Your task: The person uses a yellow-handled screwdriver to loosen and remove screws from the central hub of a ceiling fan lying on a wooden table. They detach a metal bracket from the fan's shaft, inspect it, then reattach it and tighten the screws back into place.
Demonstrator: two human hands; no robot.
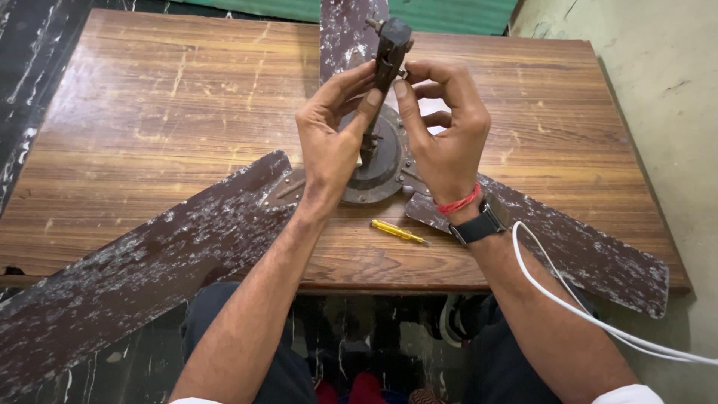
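On a scratched wooden tabletop [149, 112] lies a worn ceiling fan [378, 161]; the left hand [333, 127] fingers grip its upright rod [385, 71] while the right hand [445, 131] pinches a small fastener near the rod's top; likely loosening it, needing steady turning, a yellow screwdriver [399, 233] lying near

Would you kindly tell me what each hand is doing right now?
Left hand: closed on the fan rod.
Right hand: fingers pinching the rod's upper end.
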